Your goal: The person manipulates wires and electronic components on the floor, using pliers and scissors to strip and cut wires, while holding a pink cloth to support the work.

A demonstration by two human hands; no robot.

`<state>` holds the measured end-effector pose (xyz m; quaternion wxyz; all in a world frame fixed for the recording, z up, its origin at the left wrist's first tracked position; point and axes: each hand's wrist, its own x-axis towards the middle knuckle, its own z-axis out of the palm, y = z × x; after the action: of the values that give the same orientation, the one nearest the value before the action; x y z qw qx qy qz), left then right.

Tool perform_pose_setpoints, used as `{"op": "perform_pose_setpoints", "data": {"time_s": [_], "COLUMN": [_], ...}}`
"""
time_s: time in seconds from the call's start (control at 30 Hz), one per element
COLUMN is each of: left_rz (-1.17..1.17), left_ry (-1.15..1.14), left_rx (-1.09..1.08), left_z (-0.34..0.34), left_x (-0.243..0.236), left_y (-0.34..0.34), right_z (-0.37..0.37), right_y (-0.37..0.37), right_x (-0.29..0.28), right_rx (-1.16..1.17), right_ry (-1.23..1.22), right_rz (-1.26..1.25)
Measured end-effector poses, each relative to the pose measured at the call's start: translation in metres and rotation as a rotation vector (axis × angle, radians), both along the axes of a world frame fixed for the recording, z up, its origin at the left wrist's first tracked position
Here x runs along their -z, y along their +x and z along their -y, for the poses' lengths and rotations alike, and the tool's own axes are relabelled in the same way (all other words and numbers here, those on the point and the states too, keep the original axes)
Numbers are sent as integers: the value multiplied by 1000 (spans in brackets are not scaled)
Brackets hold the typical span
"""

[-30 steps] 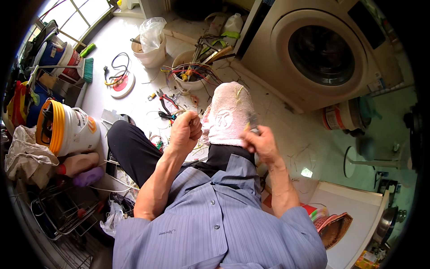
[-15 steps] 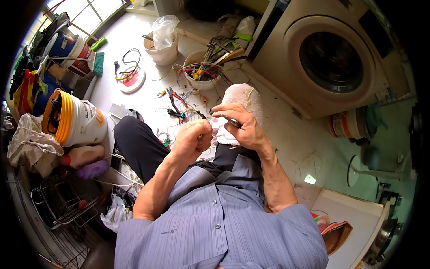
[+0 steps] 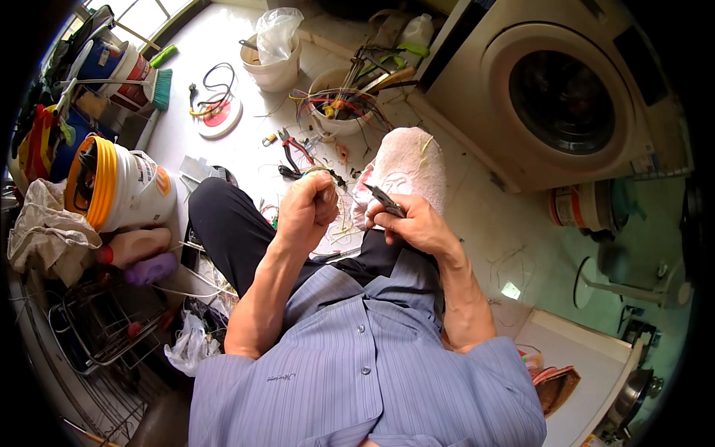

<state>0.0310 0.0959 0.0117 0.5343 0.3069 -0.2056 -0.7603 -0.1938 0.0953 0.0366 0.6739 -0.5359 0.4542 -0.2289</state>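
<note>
My left hand (image 3: 307, 208) is a closed fist above the gap between my knees; what it grips is too small to make out. Just right of it my right hand (image 3: 410, 227) is wrapped round a dark, slim knife-like tool (image 3: 383, 197), its tip angled up-left toward the fist without visible contact. A pink towel (image 3: 408, 153) with yellowish scraps on it covers my right knee. Beyond the hands, red-and-black pliers (image 3: 296, 153), black-handled tools and wire scraps lie on the white floor.
A bucket of wires and tools (image 3: 339, 123), a bucket with a plastic bag (image 3: 268, 71) and a cord on a round lid (image 3: 216, 127) stand or lie ahead. A washing machine (image 3: 484, 97) is front right. Buckets (image 3: 130, 201), a broom (image 3: 160, 89) and bottles crowd the left.
My right hand reached up over the left fist half a second ago; it has since drawn back down and rightward, tool in it. My left fist stays closed, shifted slightly upward.
</note>
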Motion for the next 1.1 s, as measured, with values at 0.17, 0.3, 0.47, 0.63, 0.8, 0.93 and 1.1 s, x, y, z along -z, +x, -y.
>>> {"op": "perform_pose_setpoints", "data": {"time_s": [0.17,0.3,0.47,0.63,0.8,0.93,1.1], "left_rz": [155,465,417,-17,-279,-402,-258], "left_ry": [-11,-166,-54,259,299,427,401], "left_rx": [-50,-175,-186,-144,-100,-4,150], "left_z": [0,5,8,16,16,14,-22], "left_x": [1,10,9,9,22,21,5], "left_y": [7,6,1,-2,-5,9,26], "right_z": [0,1,0,-3,-10,-16,-31], "right_y": [2,5,8,17,38,44,39], "right_x": [2,3,18,19,34,28,3], "right_rx": [6,-1,-6,-37,-83,-155,-241], "right_ry": [-152,-29,60,57,-75,-329,-563], "right_rz": [-266,-171,-28,-39,18,-117,-152]}}
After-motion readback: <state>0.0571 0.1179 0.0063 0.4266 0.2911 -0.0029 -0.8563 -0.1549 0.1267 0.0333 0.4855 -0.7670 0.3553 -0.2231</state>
